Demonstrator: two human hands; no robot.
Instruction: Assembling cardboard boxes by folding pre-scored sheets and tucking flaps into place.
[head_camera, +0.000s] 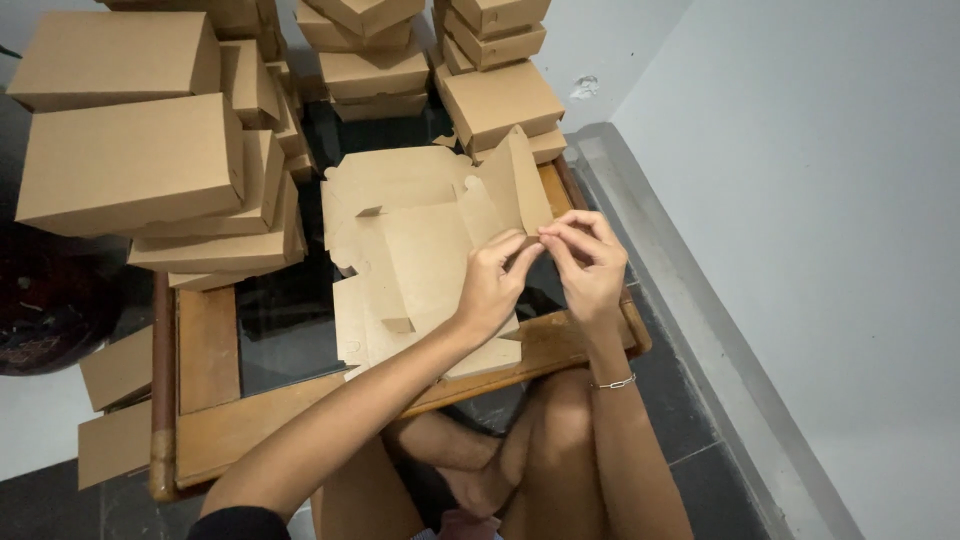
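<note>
Grey floor tiles and a pale wall frame the low wooden table (210, 350) with its dark glass top, where we sit cross-legged at the near edge; our left hand (490, 285) and right hand (590, 265) meet fingertip to fingertip over the table's right side, both pinching a raised flap of the flat cardboard blank (400, 250); neither hand is open. That blank lies mid-table, its near part reaching the near edge, one side panel standing up toward the far right corner. We judge the thin flap could crease off its score or tear if we pinch unevenly; a tug might drag the blank off the near edge. Folded boxes (130, 160) tower along the far and left edges; a nudge could topple them. Loose card pieces (115, 400) hang off the left corner.
</note>
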